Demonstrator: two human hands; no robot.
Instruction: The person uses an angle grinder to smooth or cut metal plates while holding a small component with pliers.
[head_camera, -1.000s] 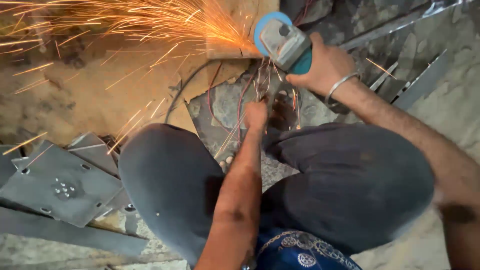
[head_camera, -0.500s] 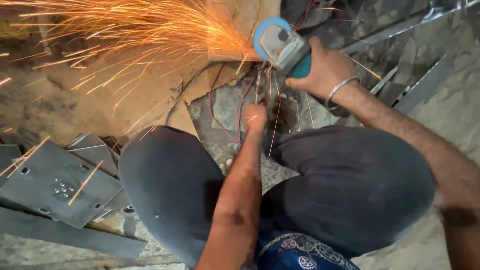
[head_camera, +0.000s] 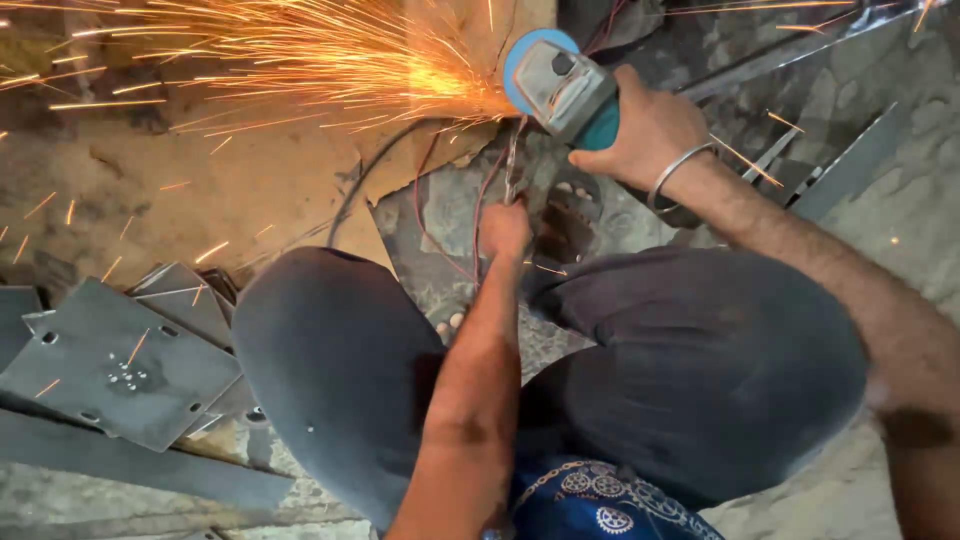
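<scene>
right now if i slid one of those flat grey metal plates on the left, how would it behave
The grey plate looks like thick flat steel with drilled holes, so probably stiff and heavy for its size. It overlaps other plates in a loose pile, so a push would likely make it scrape and shift its neighbours rather than roll or tip. Its corners look sharp.
</scene>
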